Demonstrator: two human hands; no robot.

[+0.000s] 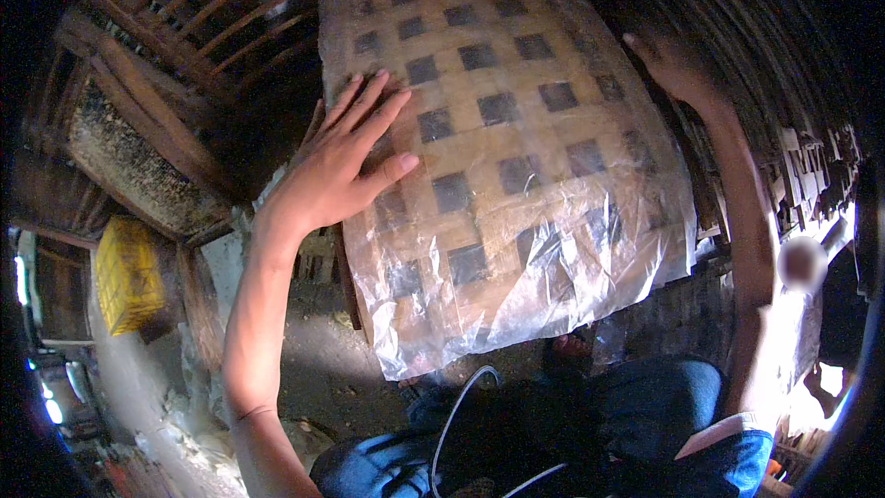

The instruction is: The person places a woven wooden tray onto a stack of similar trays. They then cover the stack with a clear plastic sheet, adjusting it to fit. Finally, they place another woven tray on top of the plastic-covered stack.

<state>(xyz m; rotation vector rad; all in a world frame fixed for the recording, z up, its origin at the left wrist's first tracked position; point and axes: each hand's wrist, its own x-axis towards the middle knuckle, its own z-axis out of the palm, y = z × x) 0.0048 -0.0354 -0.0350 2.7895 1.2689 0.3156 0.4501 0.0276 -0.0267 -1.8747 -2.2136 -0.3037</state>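
A clear plastic sheet (594,263) lies over a broad panel (484,131) with a tan grid around dark squares. Wrinkled, shiny plastic hangs past the panel's near end. My left hand (332,166) rests flat on the panel's left side, over the plastic, its fingers spread and pointing away from me. On the far right, my right hand (671,72) is in shadow beside the panel's right edge. Its thumb or a finger points towards that edge, and whether it touches it is hard to see. Nothing shows inside either hand.
Slatted wooden racks (228,21) rise at the upper left, above a speckled tray-like panel (145,159). A yellow plastic crate (130,273) stands left. Ribbed slats (747,34) line the right. A pale cable (453,415) loops before my jeans-clad knees (664,394).
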